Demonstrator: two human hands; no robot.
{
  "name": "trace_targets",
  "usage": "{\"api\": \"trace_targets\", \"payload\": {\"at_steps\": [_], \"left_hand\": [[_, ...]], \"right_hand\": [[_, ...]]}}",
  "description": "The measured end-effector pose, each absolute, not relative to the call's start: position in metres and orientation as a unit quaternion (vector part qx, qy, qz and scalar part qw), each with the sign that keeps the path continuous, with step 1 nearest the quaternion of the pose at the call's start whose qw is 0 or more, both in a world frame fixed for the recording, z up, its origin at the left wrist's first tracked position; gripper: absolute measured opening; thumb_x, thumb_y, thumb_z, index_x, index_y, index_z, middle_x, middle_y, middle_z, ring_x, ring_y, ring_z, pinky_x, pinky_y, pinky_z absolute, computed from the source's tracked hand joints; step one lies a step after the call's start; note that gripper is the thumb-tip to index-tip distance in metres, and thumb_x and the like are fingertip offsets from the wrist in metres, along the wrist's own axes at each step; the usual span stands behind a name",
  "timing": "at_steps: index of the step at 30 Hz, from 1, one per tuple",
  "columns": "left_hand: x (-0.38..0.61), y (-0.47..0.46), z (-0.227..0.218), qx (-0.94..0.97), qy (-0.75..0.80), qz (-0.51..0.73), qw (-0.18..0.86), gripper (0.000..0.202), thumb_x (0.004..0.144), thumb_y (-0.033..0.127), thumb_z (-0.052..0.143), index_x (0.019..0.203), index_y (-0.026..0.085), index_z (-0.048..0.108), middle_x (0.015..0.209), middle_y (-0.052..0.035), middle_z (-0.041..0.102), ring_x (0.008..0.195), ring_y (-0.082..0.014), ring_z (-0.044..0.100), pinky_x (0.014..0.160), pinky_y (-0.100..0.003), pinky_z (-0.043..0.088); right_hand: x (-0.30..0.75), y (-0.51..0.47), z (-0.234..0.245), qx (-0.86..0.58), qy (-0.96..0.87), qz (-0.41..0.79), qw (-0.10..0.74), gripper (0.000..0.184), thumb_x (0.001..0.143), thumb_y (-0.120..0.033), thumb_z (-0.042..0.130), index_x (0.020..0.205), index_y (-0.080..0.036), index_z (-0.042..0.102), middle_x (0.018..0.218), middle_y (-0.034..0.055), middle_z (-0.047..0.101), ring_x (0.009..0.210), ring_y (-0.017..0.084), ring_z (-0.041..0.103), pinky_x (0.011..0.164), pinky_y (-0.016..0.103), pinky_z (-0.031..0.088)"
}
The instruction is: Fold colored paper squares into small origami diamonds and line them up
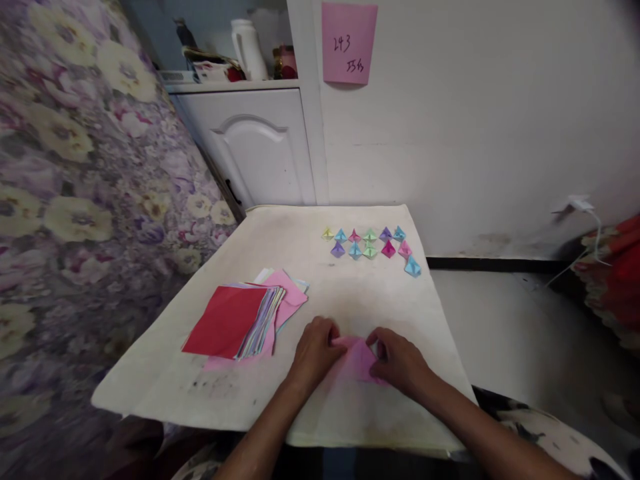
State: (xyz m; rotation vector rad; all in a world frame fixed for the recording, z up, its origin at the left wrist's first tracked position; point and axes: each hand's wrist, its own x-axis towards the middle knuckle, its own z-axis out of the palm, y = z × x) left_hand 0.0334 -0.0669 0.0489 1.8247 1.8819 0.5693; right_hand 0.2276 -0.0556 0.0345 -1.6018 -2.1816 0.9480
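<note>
A pink sheet of paper (357, 363), partly folded, lies on the table near its front edge. My left hand (319, 347) grips its upper left side between thumb and fingers. On the right side, my right hand (397, 360) pinches the paper's edge, fingers curled. Both hands hide parts of the sheet's edges. To the left is a stack of coloured square papers (227, 320), a red one on top. Two rows of small folded paper pieces (370, 250) in yellow, blue, green, purple and pink sit toward the back right.
The table (280, 233) has a pale cover and stands against a white cabinet (255, 150) and a wall. A floral curtain (100, 233) hangs at left. A pink note (349, 43) is stuck on the wall; a white plug (580, 203) is at right.
</note>
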Motion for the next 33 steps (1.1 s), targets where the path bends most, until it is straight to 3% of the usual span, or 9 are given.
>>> {"api": "trace_targets", "payload": {"at_steps": [3, 8, 16, 22, 27, 29, 33], "left_hand": [[0.034, -0.065, 0.049, 0.656, 0.681, 0.213, 0.244, 0.011, 0.066, 0.014, 0.057, 0.075, 0.019, 0.055, 0.075, 0.0013, 0.054, 0.070, -0.0151, 0.050, 0.060, -0.024, 0.035], [0.036, -0.067, 0.050, 0.654, 0.663, 0.225, 0.286, 0.043, 0.066, 0.008, 0.054, 0.107, 0.021, 0.053, 0.080, 0.0013, 0.061, 0.068, -0.0139, 0.055, 0.061, -0.024, 0.040], [0.041, -0.092, 0.054, 0.665, 0.652, 0.260, 0.255, 0.030, 0.076, 0.016, 0.051, 0.106, 0.022, 0.054, 0.094, -0.0039, 0.063, 0.083, -0.0197, 0.058, 0.072, -0.031, 0.043], [0.043, -0.099, 0.047, 0.677, 0.638, 0.275, 0.243, 0.036, 0.082, 0.018, 0.047, 0.117, 0.021, 0.048, 0.102, -0.0060, 0.062, 0.089, -0.0199, 0.058, 0.076, -0.032, 0.044], [0.049, -0.100, 0.048, 0.694, 0.626, 0.273, 0.228, 0.014, 0.082, 0.018, 0.046, 0.089, 0.022, 0.057, 0.085, -0.0025, 0.061, 0.078, -0.0182, 0.057, 0.069, -0.029, 0.043], [0.050, -0.101, 0.048, 0.715, 0.609, 0.262, 0.219, 0.014, 0.083, 0.016, 0.044, 0.081, 0.021, 0.057, 0.082, -0.0023, 0.059, 0.078, -0.0178, 0.055, 0.067, -0.028, 0.041], [0.049, -0.102, 0.046, 0.717, 0.612, 0.252, 0.218, 0.014, 0.082, 0.016, 0.045, 0.088, 0.021, 0.057, 0.085, -0.0025, 0.058, 0.081, -0.0187, 0.054, 0.069, -0.028, 0.040]], "right_hand": [[0.227, -0.055, 0.034, -0.556, -0.751, 0.331, 0.133, 0.038, 0.056, -0.009, 0.066, 0.090, -0.024, 0.058, 0.069, -0.0055, 0.055, 0.062, 0.012, 0.049, 0.053, 0.022, 0.024], [0.229, -0.053, 0.033, -0.558, -0.746, 0.339, 0.127, 0.039, 0.054, -0.011, 0.069, 0.090, -0.025, 0.059, 0.070, -0.0060, 0.055, 0.062, 0.011, 0.049, 0.053, 0.022, 0.024], [0.229, -0.054, 0.034, -0.559, -0.745, 0.342, 0.125, 0.039, 0.055, -0.010, 0.068, 0.090, -0.024, 0.059, 0.072, -0.0051, 0.056, 0.064, 0.011, 0.049, 0.054, 0.022, 0.024], [0.228, -0.053, 0.036, -0.559, -0.745, 0.341, 0.124, 0.039, 0.055, -0.010, 0.068, 0.090, -0.025, 0.059, 0.072, -0.0050, 0.056, 0.066, 0.012, 0.050, 0.054, 0.022, 0.024], [0.228, -0.053, 0.035, -0.557, -0.747, 0.341, 0.126, 0.039, 0.055, -0.009, 0.067, 0.090, -0.024, 0.059, 0.071, -0.0049, 0.056, 0.066, 0.012, 0.049, 0.055, 0.022, 0.024], [0.228, -0.053, 0.034, -0.557, -0.746, 0.342, 0.128, 0.039, 0.055, -0.009, 0.066, 0.090, -0.025, 0.059, 0.071, -0.0051, 0.055, 0.066, 0.012, 0.049, 0.055, 0.022, 0.024], [0.229, -0.052, 0.033, -0.556, -0.743, 0.347, 0.132, 0.039, 0.054, -0.010, 0.066, 0.090, -0.025, 0.059, 0.071, -0.0053, 0.055, 0.065, 0.012, 0.049, 0.055, 0.022, 0.024]]}}
